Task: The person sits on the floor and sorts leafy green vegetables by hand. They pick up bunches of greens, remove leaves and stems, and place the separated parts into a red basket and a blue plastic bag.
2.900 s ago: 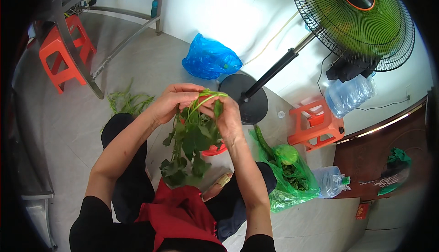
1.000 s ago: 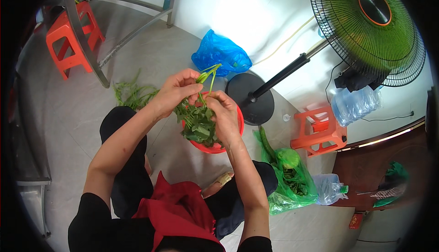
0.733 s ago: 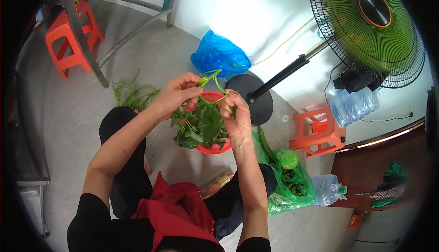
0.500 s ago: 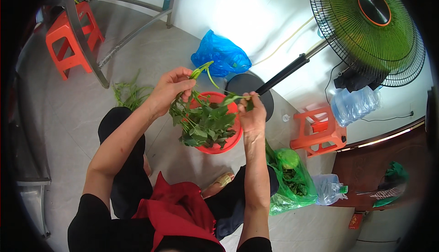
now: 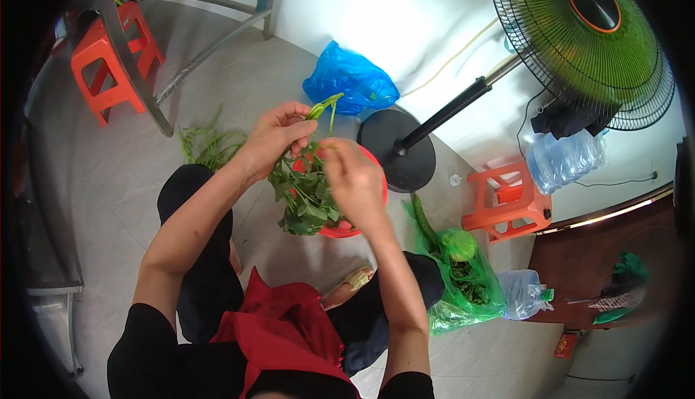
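Observation:
My left hand (image 5: pixel 282 132) is closed round a bunch of leafy greens (image 5: pixel 304 200), whose pale stems (image 5: pixel 326 104) stick out past the thumb. The leaves hang down over a red plastic basket (image 5: pixel 383 189) on the floor. My right hand (image 5: pixel 355 178), a little blurred, is drawn up close to the left, its fingertips pinched at the lower end of one thin stem that bends down from the bunch. Both the hand and the leaves cover most of the basket's inside.
Loose stems (image 5: pixel 206 145) lie on the floor at left. Beyond the basket sit a blue plastic bag (image 5: pixel 351 80) and the fan's round black base (image 5: pixel 398 156). To the right are a green bag of vegetables (image 5: pixel 470 283), a water jug (image 5: pixel 520 294) and an orange stool (image 5: pixel 507 203).
My right hand has come left and inward, from holding a leafy tip out to the side to pinching near the stems. My left hand has barely moved and keeps the bunch.

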The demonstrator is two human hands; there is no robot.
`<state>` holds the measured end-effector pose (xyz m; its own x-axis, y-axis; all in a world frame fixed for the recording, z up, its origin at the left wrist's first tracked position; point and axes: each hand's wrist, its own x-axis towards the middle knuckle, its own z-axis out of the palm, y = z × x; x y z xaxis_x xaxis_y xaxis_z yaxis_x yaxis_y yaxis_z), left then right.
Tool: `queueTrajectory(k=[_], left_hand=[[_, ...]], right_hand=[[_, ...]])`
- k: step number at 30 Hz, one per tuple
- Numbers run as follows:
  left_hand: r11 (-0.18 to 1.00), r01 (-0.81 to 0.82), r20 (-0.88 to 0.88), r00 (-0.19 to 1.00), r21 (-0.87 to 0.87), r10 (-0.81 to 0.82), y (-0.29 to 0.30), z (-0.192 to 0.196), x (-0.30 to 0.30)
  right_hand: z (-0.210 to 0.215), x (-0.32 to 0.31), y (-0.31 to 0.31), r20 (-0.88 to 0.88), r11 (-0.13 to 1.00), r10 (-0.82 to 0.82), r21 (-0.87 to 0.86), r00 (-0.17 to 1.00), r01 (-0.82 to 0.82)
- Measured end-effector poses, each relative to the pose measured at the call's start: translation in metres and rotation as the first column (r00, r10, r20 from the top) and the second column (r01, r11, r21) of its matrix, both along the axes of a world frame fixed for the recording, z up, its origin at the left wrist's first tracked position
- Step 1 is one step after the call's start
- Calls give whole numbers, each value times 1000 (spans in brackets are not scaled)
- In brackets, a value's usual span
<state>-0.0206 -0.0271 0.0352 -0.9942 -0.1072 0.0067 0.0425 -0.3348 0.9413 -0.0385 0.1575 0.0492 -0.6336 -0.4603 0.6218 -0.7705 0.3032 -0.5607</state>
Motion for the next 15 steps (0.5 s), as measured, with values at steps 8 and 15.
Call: queueTrajectory(k=[8,15], left_hand=[[998,65,34,997,26,-66,16,3,-6],[999,4,17,1000,46,-4,5,6,-6]], right_hand=[[-30,-13,-11,-135,979,-172,84,976,184],[-17,-27,0,620,860,205,-484,758,163]])
